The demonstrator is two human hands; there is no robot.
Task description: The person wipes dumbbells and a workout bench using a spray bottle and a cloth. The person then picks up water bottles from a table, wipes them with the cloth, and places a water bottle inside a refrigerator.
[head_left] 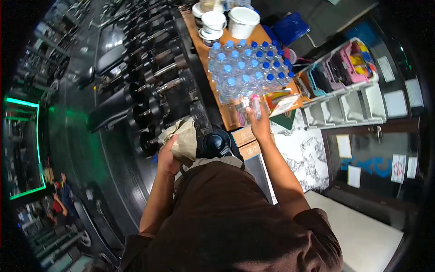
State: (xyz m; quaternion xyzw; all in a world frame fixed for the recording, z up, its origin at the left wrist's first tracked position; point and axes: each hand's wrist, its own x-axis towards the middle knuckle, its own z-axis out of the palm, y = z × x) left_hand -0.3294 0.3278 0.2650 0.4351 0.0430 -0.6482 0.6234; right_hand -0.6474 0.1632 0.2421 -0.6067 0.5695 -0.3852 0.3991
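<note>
My left hand (167,158) is closed on a crumpled beige cloth (185,138), its folds hanging over my fingers. A small clear bottle with a pink top (256,108) is gripped in my right hand (260,128), at the near edge of the wooden table (199,47). Just beyond that hand stands a large group of clear plastic water bottles (244,68), some with light blue caps and others with dark blue ones. A whitish piece and a pinkish object sit beside my right fingers, too small to make out.
White buckets (244,22) stand at the table's far end. Cardboard boxes (248,149) and a round black object (216,143) are close in front of me. Dumbbells (170,68) line a rack on the left. Storage bins (344,109) are to the right, near a white surface (358,231).
</note>
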